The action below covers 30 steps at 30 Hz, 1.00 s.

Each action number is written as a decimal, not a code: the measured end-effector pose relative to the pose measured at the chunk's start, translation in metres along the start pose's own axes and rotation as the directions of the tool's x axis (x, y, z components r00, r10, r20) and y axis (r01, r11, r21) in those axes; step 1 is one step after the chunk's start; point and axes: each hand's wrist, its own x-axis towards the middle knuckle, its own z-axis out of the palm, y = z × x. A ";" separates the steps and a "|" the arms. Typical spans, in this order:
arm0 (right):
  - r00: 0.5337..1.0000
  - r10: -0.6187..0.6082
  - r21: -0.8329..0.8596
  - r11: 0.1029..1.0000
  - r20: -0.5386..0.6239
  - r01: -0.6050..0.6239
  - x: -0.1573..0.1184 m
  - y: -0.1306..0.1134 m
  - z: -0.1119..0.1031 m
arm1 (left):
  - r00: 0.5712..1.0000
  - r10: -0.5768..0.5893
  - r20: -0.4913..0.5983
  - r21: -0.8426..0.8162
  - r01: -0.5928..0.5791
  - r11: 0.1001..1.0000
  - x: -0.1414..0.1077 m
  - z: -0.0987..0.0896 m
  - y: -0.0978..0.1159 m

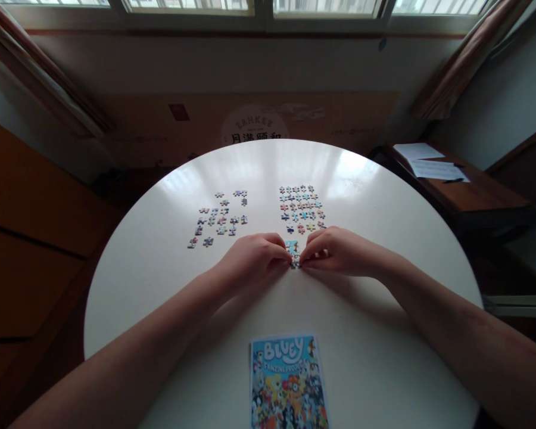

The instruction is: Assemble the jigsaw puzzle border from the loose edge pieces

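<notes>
Between my hands a small joined patch of jigsaw pieces (292, 246) lies flat on the white round table (366, 333). My left hand (261, 253) comes in from the left, its fingertips pinched at the lower left edge of a jigsaw piece (295, 261) at the patch's near end. From the other side my right hand (333, 250) has its thumb and fingers closed on the same piece's right edge. The fingers partly cover the patch's sides, so its full outline is hidden.
Rows of loose jigsaw pieces (300, 205) lie just beyond my hands. More scattered pieces (221, 220) are to the left. A picture card reading "Bluey" (288, 381) lies near me. Papers (438, 169) rest on a wooden side table (462, 196) at right.
</notes>
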 end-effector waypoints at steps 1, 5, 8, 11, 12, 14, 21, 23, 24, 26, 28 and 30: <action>1.000 -0.006 0.017 1.000 -0.003 0.006 0.000 0.001 0.000 | 1.000 0.000 -0.003 -0.007 0.000 1.000 0.000 0.000 0.000; 0.999 -0.023 0.070 0.997 -0.026 0.024 -0.002 0.004 -0.002 | 1.000 -0.001 -0.015 -0.018 0.001 1.000 0.001 0.000 0.000; 0.999 -0.015 0.058 0.998 -0.033 0.017 -0.002 0.007 -0.002 | 1.000 -0.001 -0.010 -0.027 0.001 1.000 0.002 0.001 0.000; 0.999 -0.023 0.047 0.999 -0.041 0.025 -0.001 0.009 -0.002 | 1.000 0.000 -0.015 -0.042 0.000 0.999 0.003 0.002 -0.001; 0.999 -0.025 0.048 0.998 -0.045 0.027 -0.001 0.010 -0.002 | 1.000 0.001 -0.020 -0.044 -0.002 0.999 0.003 0.003 -0.002; 0.999 -0.028 0.049 0.998 -0.045 0.031 0.000 0.010 -0.002 | 1.000 0.004 -0.022 -0.044 -0.005 0.999 0.004 0.003 -0.002; 0.999 -0.029 0.017 0.999 -0.038 0.029 0.000 0.008 -0.002 | 1.000 -0.021 -0.014 -0.041 0.020 0.999 0.004 0.003 -0.001; 0.999 -0.026 0.012 1.000 -0.036 0.027 0.000 0.007 -0.002 | 1.000 -0.023 -0.009 -0.033 0.023 0.999 0.004 0.003 -0.001; 0.999 -0.023 0.012 1.000 -0.035 0.023 0.000 0.007 -0.002 | 1.000 -0.022 -0.008 -0.029 0.022 0.999 0.004 0.003 -0.001; 0.999 -0.012 0.014 1.000 -0.031 0.012 0.000 0.007 -0.001 | 1.000 -0.019 -0.006 -0.030 0.019 0.999 0.004 0.003 -0.001; 1.000 -0.001 0.017 1.000 -0.027 0.001 0.000 0.007 0.000 | 1.000 -0.019 -0.001 -0.035 0.018 0.999 0.004 0.002 -0.002; 1.000 0.001 0.023 1.000 -0.030 0.000 0.000 0.007 0.000 | 1.000 -0.026 0.004 -0.037 0.027 0.999 0.005 0.001 -0.001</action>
